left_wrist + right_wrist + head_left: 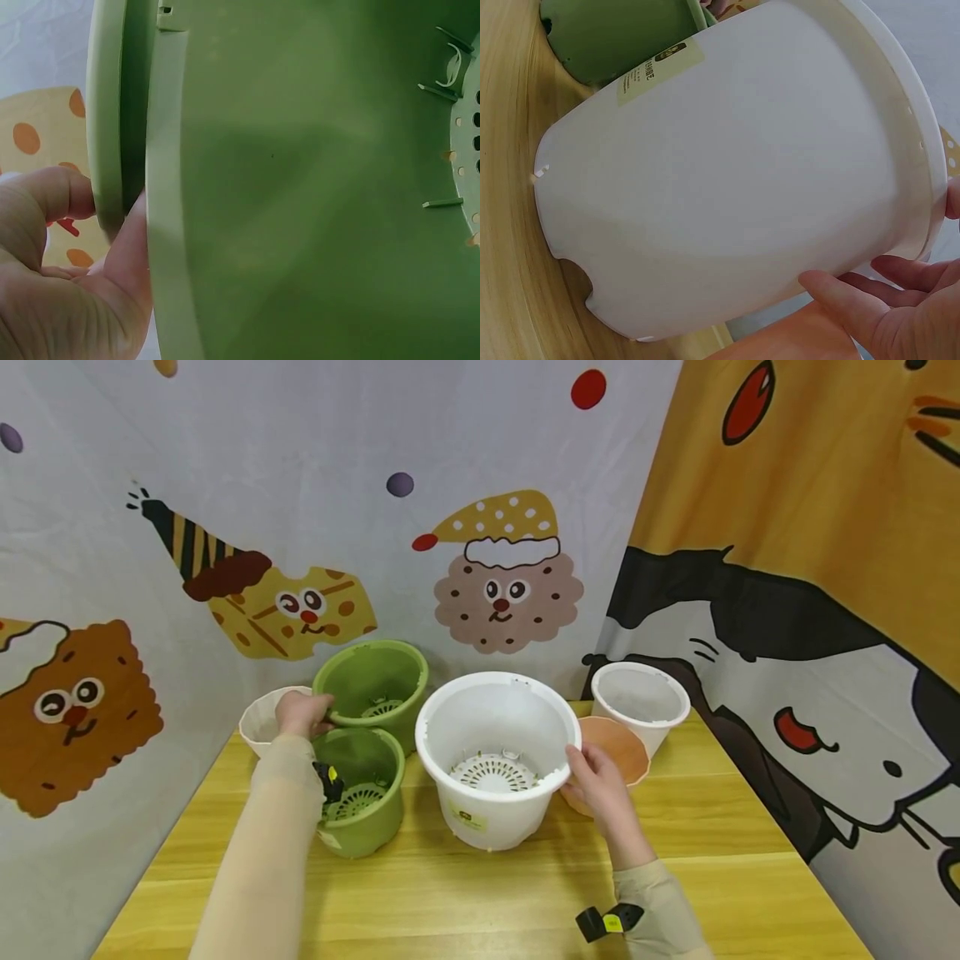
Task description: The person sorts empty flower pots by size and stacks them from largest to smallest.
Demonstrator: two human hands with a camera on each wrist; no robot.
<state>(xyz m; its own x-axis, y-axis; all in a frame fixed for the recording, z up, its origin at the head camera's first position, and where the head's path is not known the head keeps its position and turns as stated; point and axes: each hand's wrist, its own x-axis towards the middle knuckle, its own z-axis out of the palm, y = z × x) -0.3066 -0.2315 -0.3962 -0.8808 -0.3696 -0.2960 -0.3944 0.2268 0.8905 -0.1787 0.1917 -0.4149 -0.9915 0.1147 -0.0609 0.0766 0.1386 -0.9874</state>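
Observation:
A large green flowerpot (375,685) stands at the back left, and my left hand (302,713) pinches its rim. The left wrist view shows the hand's thumb and finger (64,193) on either side of that rim, right beside a second rim. This belongs to a smaller green flowerpot (367,827) in front, with a slotted base. My right hand (603,785) grips the right rim of a large white flowerpot (495,822) in the middle. In the right wrist view its fingers (847,300) lie against the white wall. Whether its base touches the table is unclear.
An orange pot (611,747) sits right of the large white one, partly behind my right hand. Behind it stands a smaller white pot (645,693). A whitish faceted pot (258,722) is at the far left. Printed cloth hangs behind the wooden table (480,910).

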